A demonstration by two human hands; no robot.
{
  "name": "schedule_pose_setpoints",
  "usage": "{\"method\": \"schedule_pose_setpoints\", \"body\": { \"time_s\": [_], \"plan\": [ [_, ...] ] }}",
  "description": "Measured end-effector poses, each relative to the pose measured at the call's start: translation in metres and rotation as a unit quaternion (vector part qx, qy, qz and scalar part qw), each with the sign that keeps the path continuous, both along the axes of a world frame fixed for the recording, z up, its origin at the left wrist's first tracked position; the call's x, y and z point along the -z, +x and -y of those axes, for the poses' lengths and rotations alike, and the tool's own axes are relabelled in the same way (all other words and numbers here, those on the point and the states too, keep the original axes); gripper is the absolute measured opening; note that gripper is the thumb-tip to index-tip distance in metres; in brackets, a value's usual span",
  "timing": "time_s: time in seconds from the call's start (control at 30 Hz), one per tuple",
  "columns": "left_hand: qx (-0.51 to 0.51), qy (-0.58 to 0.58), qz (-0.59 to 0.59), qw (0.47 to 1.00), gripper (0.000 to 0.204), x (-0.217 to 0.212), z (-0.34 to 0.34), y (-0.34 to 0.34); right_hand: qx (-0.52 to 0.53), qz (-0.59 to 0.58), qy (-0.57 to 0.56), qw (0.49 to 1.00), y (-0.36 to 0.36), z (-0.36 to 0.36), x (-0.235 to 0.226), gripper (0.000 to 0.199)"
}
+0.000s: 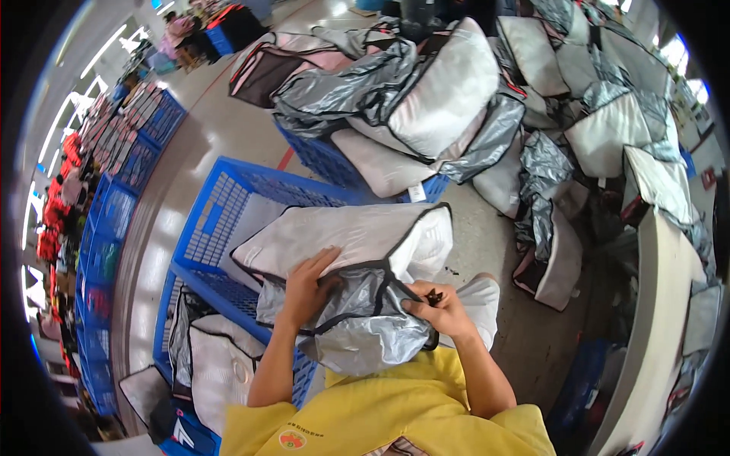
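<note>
A bulky insulated bag liner [327,235], with pale padded panels, black-bound edges and crinkled silver sheeting, lies across my lap. My left hand [308,285] rests on it with fingers stretched over the seam between the pale panel and the silver sheeting [372,338]. On the other side my right hand [445,310] is closed, thumb and fingers pinching the liner's black-bound edge. A small dark object [433,297] shows at the right hand's fingers; its kind cannot be made out.
A blue plastic crate [199,216] stands at my left, touching the liner. Another crate [312,152] ahead is heaped with similar liners [449,91]. More liners [608,129] pile up at right, beside a pale board edge [658,304]. Blue crates [114,209] line the far left.
</note>
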State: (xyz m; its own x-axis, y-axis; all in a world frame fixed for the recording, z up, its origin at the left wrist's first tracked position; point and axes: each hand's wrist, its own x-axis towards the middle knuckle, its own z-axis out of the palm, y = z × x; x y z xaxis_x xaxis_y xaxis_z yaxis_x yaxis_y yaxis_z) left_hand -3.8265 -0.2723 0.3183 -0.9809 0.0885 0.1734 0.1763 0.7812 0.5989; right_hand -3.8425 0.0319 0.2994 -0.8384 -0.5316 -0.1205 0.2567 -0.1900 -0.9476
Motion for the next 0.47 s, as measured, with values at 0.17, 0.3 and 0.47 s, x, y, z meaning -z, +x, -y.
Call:
{"method": "schedule_pose_setpoints", "body": {
  "time_s": [0.17, 0.3, 0.47],
  "plan": [
    [-0.045, 0.001, -0.075, 0.996, 0.053, 0.014, -0.001, 0.01, 0.056, -0.027, -0.056, 0.996, 0.017, 0.011, -0.005, 0.027],
    [-0.145, -0.085, -0.15, 0.974, 0.048, -0.032, 0.01, -0.02, 0.174, -0.187, -0.008, 0.967, 0.001, 0.026, -0.061, 0.033],
    [-0.041, -0.116, -0.303, 0.945, 0.045, -0.151, -0.063, -0.03, 0.19, -0.405, -0.063, 0.892, -0.039, -0.026, -0.1, 0.033]
  ]
}}
